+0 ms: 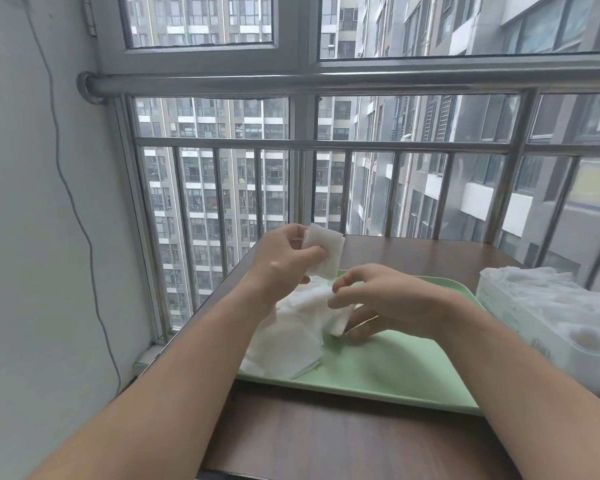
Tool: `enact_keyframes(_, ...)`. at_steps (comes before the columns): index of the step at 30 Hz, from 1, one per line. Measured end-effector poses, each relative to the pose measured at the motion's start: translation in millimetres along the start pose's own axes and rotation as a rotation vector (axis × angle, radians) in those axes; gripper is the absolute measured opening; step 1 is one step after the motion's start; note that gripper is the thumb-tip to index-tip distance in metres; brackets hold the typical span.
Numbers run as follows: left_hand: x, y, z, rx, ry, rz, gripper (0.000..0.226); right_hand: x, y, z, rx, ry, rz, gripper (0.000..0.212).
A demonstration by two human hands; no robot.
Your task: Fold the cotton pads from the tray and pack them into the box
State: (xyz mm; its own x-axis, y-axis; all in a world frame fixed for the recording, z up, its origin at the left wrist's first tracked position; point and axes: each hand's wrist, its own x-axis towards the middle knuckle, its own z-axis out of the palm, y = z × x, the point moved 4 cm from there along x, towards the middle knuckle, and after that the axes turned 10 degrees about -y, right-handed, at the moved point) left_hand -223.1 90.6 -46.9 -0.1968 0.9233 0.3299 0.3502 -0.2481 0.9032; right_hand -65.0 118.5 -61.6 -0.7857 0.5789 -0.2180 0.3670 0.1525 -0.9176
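- The left hand [284,258] held one raised pad [326,249] in the air above the far edge of the tray [378,368]; its thumb and fingers [314,252] pinched the pad at the lower left side
- The right hand [392,299] was low over the tray, with its fingers [349,277] curled, and it pinched a second pad [338,323] at the right edge of the pile
- The pile of pads [288,341] lay loose and overlapping in the left part of the green tray, and the tray stood on the brown worktop [326,441]
- The box [534,320], white with a crinkled plastic top, stood just beside the tray on the right; I could not tell how full it was
- The pads looked very light, thin and soft, so they would bend easily and need almost no force
- In my judgement they cling to each other, so it is better to take one pad by a free corner or edge to separate it from the pile
- For the fold, a hold with two hands at opposite edges seemed right, then a light press on the crease
- A hard squeeze could fluff or tear the cotton
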Motion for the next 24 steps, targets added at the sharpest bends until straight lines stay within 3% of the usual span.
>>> enact_keyframes(4, 0, -3, -2, -0.031, 0.037, -0.022, 0.017, 4, 4, -10, -0.027, 0.158, 0.004, 0.039)
enact_keyframes(8, 1, -8, -8, -0.081, 0.073, -0.086, 0.016, -3, -3, -43, -0.044, 0.517, -0.112, 0.032)
enact_keyframes(10, 1, -7, -7, -0.106, 0.046, -0.094, 0.016, -6, -4, -55, 0.084, 0.604, -0.22, 0.028)
enact_keyframes(13, 0, -6, -1, -0.122, -0.001, -0.088, 0.017, -4, -6, -55, 0.369, 0.484, -0.357, 0.024)
enact_keyframes(16, -1, -6, 5, -0.142, -0.042, -0.083, 0.015, -3, -11, -50, 0.518, 0.326, -0.432, 0.035)
enact_keyframes(19, -2, -5, 8, -0.178, -0.112, -0.086, 0.02, -3, -13, -45, 0.517, 0.23, -0.432, 0.037)
enact_keyframes(24, -5, 0, 15, -0.177, -0.21, -0.074, 0.019, 0, -9, -43, 0.461, 0.214, -0.423, 0.036)
